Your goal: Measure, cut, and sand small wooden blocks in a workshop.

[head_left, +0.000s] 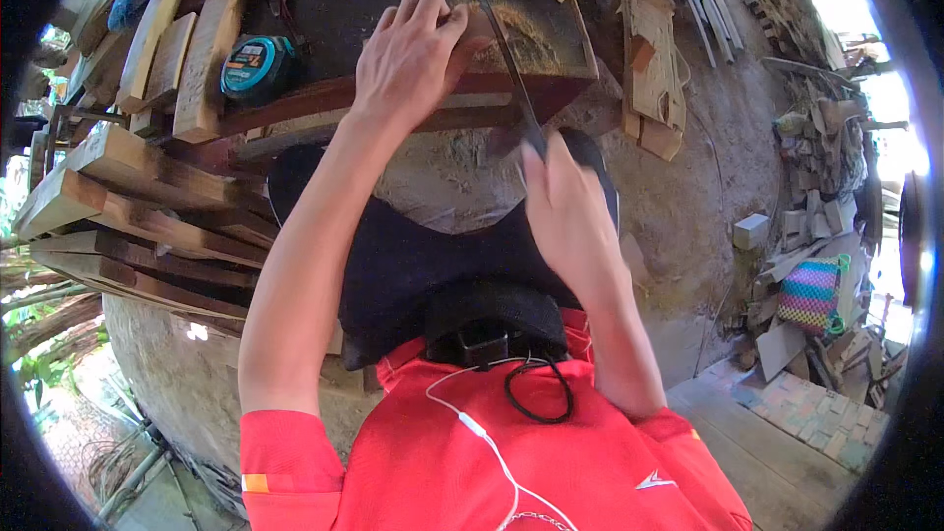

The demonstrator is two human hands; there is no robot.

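Seen from above: a dusty earthen floor (688, 206), scattered with offcuts. Against it, a dark reddish-brown wooden block (393, 0) serving as a work surface, sawdust strewn across its top near the far right corner. To the left, a heap of rough pale and brown timber planks (138, 206), stacked crosswise and reaching from the block's left edge down toward the lower left. On the right, beyond the bare ground, a pile of scrap wood pieces (816, 157) and a woven bag in pink, green and blue checks (808, 295) propped among them. Lying across the block's right side and over its near edge, a long narrow dark metal saw blade (506, 59), tilted from upper left to lower right. Left hand (408, 54) pressed flat on the block's front part, fingers curled together over its top, just beside the blade. Right hand (565, 211) closed around the saw's lower end, the handle mostly hidden inside the grip. At the block's left end, resting on the timber, a round teal and black tape measure (258, 67), apart from both hands.
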